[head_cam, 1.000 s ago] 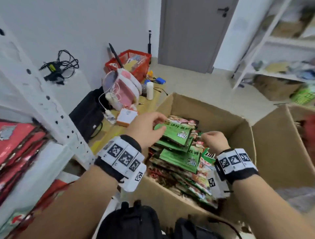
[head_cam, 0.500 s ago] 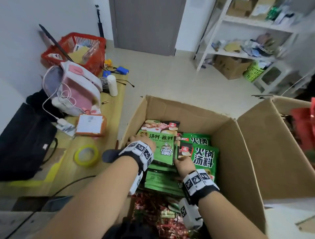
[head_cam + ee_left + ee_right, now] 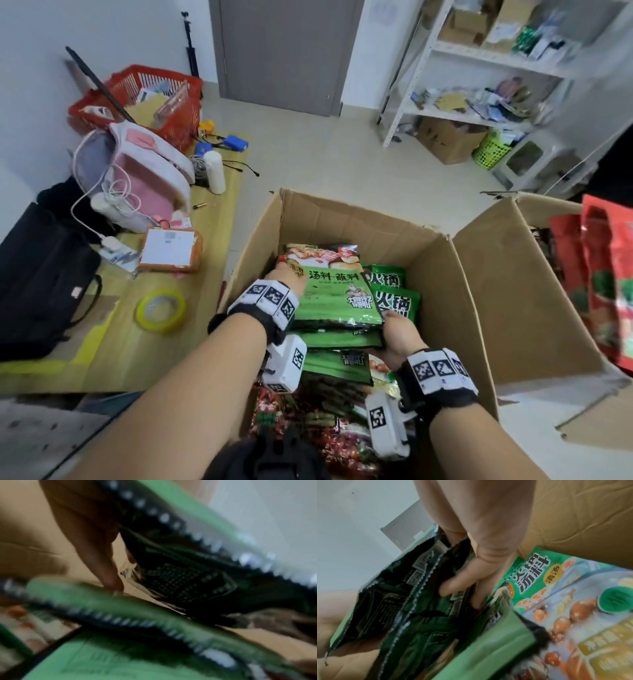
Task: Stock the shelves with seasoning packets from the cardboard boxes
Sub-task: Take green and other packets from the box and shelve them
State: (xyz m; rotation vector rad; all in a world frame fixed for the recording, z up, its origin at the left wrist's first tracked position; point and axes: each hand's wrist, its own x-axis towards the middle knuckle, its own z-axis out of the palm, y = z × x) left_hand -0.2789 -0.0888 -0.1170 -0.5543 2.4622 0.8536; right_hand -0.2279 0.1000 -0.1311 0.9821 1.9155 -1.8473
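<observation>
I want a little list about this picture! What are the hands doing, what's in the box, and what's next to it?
left hand: grips the left side of a stack of green packets
right hand: grips the stack's right near corner
cardboard box: open, holds more green packets and red ones
left of box: yellow tape roll, pink bag, red basket
far right: white shelves

A grey door (image 3: 286,54) stood shut in the far white wall (image 3: 68,31), above a pale tiled floor (image 3: 342,161). A white metal shelving unit (image 3: 479,58) at the right held blurred clutter. Along the left wall lay a low wooden board (image 3: 113,349) bearing a red basket (image 3: 150,99), a black bag (image 3: 41,274) and yellow tape (image 3: 161,310).
</observation>
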